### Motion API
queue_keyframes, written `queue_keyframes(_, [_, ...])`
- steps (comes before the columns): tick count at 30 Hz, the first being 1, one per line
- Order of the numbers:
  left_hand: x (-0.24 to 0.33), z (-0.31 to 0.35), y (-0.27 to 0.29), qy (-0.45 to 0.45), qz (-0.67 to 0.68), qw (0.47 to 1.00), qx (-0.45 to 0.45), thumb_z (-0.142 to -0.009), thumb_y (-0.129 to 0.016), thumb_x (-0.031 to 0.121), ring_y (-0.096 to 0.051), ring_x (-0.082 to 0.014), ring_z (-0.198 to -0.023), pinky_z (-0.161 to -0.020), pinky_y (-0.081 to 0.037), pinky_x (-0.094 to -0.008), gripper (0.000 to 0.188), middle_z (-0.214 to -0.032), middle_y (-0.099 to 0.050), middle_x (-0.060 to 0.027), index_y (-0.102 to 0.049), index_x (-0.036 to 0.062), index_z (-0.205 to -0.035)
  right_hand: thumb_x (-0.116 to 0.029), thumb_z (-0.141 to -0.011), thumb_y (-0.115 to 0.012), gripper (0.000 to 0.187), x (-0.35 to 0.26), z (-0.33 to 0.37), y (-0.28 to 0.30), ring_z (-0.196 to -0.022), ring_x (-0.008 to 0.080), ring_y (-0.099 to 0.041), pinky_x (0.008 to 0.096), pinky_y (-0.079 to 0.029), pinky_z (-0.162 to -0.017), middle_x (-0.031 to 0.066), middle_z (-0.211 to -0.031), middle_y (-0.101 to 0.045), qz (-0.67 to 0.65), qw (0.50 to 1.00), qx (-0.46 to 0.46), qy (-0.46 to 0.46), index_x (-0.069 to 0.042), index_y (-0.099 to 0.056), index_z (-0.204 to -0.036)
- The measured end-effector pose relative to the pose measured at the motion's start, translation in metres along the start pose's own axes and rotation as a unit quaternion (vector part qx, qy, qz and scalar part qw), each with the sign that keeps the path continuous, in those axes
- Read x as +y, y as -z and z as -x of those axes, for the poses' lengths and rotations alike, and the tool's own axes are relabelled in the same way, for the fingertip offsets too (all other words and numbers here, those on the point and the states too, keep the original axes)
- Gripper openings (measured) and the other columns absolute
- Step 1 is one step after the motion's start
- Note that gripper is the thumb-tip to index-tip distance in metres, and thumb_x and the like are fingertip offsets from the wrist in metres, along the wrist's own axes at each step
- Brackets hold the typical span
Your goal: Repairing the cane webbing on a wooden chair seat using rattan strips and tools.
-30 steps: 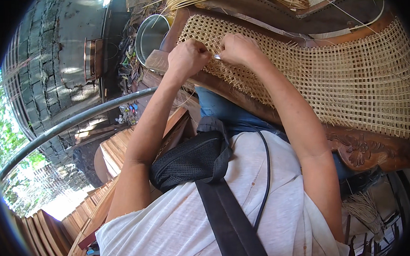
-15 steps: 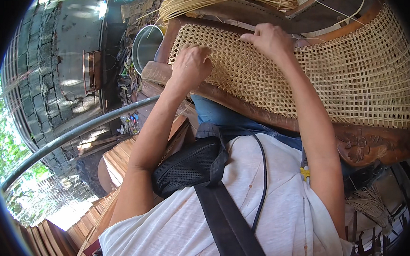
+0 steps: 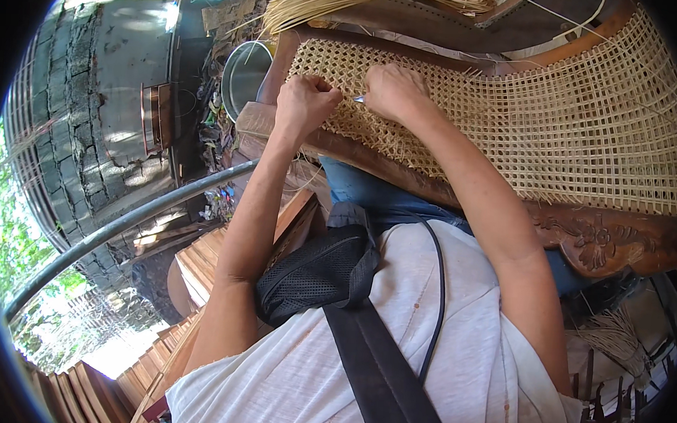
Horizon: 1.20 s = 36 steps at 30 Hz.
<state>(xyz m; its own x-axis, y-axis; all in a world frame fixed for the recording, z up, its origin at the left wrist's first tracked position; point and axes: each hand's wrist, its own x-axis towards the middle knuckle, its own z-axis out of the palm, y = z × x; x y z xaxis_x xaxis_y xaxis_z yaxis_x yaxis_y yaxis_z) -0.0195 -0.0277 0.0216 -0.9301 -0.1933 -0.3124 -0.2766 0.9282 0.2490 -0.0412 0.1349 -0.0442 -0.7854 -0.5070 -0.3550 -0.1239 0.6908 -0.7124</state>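
A woven cane panel (image 3: 511,136) in a brown wooden chair frame (image 3: 372,153) lies across my lap. My left hand (image 3: 304,106) is closed over the panel's left end, thumb and fingers pinched together; what they hold, if anything, is too small to make out. Just to its right, my right hand (image 3: 397,90) is closed round a small tool with a pointed metal tip (image 3: 358,99). The tip points left toward my left hand, close above the weave. The tool's handle is hidden inside the fist.
A bundle of cane strands (image 3: 326,8) lies on the wood beyond the panel. Left of the frame stands a round metal bucket (image 3: 229,83). A grey pipe (image 3: 135,215) crosses at left, near stacked wooden pieces (image 3: 198,261). Loose strands (image 3: 615,333) lie at lower right.
My right hand has come left and nearer, from the panel's far edge to beside my left hand; a metal tip now shows. My left hand has shifted slightly.
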Motion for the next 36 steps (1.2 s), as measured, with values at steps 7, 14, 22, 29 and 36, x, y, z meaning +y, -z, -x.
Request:
queue_keyframes(7, [-0.005, -0.006, 0.004, -0.025, -0.002, 0.999, -0.042, -0.074, -0.072, 0.028, -0.069, -0.0203, -0.065, -0.066, -0.054, -0.0335, 0.03, -0.069, -0.07, -0.0139, -0.075, 0.0, -0.085, -0.004, -0.077, -0.056, 0.021, -0.01, -0.006, -0.001, -0.086, 0.0285, -0.069, 0.0432, -0.057, -0.08, 0.0181, -0.09, -0.07, 0.004, 1.0, 0.003, 0.026, 0.002, -0.069, -0.093])
queue_keyframes(14, [0.004, -0.012, -0.011, -0.044, -0.095, 0.993, -0.061, -0.077, -0.068, 0.03, -0.07, -0.0352, -0.079, -0.077, -0.056, -0.0424, 0.022, -0.08, -0.071, -0.0198, -0.077, 0.0117, -0.085, -0.018, -0.087, -0.062, 0.019, 0.009, -0.017, -0.002, -0.083, 0.0264, -0.069, 0.0441, -0.055, -0.082, 0.0162, -0.085, -0.07, -0.051, 0.998, -0.027, -0.015, 0.0, -0.07, -0.088])
queue_keyframes(22, [0.007, 0.011, -0.02, -0.072, -0.099, 0.992, -0.013, -0.076, -0.069, 0.024, -0.07, -0.0358, -0.08, -0.076, -0.056, -0.0438, 0.02, -0.084, -0.07, -0.0224, -0.075, 0.0071, -0.086, -0.044, -0.087, -0.07, 0.044, 0.039, -0.01, 0.019, -0.082, 0.0248, -0.07, 0.042, -0.056, -0.077, 0.0099, -0.091, -0.073, 0.026, 0.995, -0.03, -0.087, -0.001, -0.071, -0.096])
queue_keyframes(29, [0.019, -0.001, -0.029, -0.165, 0.099, 0.981, -0.015, -0.089, -0.064, 0.022, -0.07, -0.0269, -0.076, -0.07, -0.055, -0.0378, 0.023, -0.086, -0.072, -0.0173, -0.074, 0.004, -0.098, -0.055, -0.085, -0.068, 0.047, 0.053, 0.022, 0.061, -0.075, 0.0234, -0.071, 0.0457, -0.055, -0.073, 0.0098, -0.083, -0.073, -0.034, 0.989, 0.114, -0.083, -0.009, -0.072, -0.092])
queue_keyframes(36, [0.014, -0.013, -0.019, -0.015, 0.164, 0.985, -0.059, -0.088, -0.073, 0.029, -0.056, -0.0064, -0.061, -0.057, -0.046, -0.025, 0.026, -0.072, -0.067, -0.001, -0.073, 0.0022, -0.09, -0.041, -0.089, -0.065, 0.034, 0.04, 0.0, 0.018, -0.077, 0.0254, -0.071, 0.0417, -0.055, -0.076, 0.0117, -0.082, -0.073, -0.099, 0.993, 0.015, -0.058, -0.01, -0.075, -0.085])
